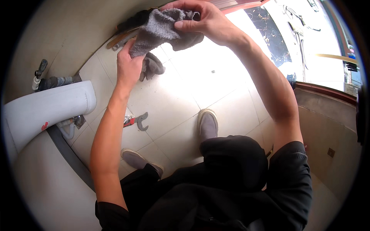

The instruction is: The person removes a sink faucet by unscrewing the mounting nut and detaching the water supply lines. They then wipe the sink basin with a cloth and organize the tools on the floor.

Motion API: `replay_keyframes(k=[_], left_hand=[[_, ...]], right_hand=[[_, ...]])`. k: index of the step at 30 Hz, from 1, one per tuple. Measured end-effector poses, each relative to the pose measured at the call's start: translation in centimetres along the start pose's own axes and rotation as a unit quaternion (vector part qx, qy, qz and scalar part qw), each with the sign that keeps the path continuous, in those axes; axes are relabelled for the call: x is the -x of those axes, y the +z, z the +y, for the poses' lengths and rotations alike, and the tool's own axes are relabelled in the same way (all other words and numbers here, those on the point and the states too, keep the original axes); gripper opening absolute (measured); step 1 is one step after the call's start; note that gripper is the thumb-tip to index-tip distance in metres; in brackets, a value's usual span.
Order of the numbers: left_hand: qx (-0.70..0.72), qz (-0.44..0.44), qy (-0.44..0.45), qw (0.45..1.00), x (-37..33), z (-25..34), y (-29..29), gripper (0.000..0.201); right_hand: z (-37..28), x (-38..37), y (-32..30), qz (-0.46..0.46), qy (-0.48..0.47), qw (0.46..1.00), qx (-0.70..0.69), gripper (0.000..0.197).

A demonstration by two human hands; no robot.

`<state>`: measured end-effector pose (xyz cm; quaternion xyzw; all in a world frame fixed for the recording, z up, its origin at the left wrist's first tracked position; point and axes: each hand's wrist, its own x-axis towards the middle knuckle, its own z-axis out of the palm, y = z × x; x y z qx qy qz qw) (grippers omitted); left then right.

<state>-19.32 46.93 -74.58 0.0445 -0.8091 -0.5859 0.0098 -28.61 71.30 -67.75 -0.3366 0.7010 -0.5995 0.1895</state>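
A grey, fuzzy cloth (163, 27) is stretched between my two hands above the tiled floor. My left hand (129, 65) grips its lower left end, with the fingers partly hidden behind the fabric. Higher up, my right hand (204, 23) pinches the other end, thumb across the front. A darker grey, crumpled cloth piece (153, 66) lies on the floor just beyond my left wrist. An adjustable-looking wrench (142, 121) with a red handle rests on the tiles to the right of my left forearm, which hides part of it.
A white ceramic fixture (58, 102) stands at the left, near a wall valve (40, 73). Long tools (121, 38) lie along the wall behind my left hand. My shoes (208, 125) are on the floor. Bright doorway at the right, with a reddish sill (327, 94).
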Motion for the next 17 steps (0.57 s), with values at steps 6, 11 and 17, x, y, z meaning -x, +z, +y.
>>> replay_keyframes(k=[6, 11, 17], left_hand=[[0.434, -0.002, -0.047, 0.9, -1.3, 7.5, 4.7, 0.043], [0.543, -0.029, -0.111, 0.832, -0.5, 8.0, 7.1, 0.048], [0.403, 0.053, -0.051, 0.912, 1.1, 5.3, 7.8, 0.055]], right_hand=[[6.5, 5.0, 1.0, 0.201, 0.115, 0.961, -0.153, 0.047], [8.9, 5.3, 7.5, 0.222, 0.302, 0.734, -0.566, 0.074], [9.7, 5.0, 6.4, 0.197, 0.131, 0.685, -0.689, 0.049]])
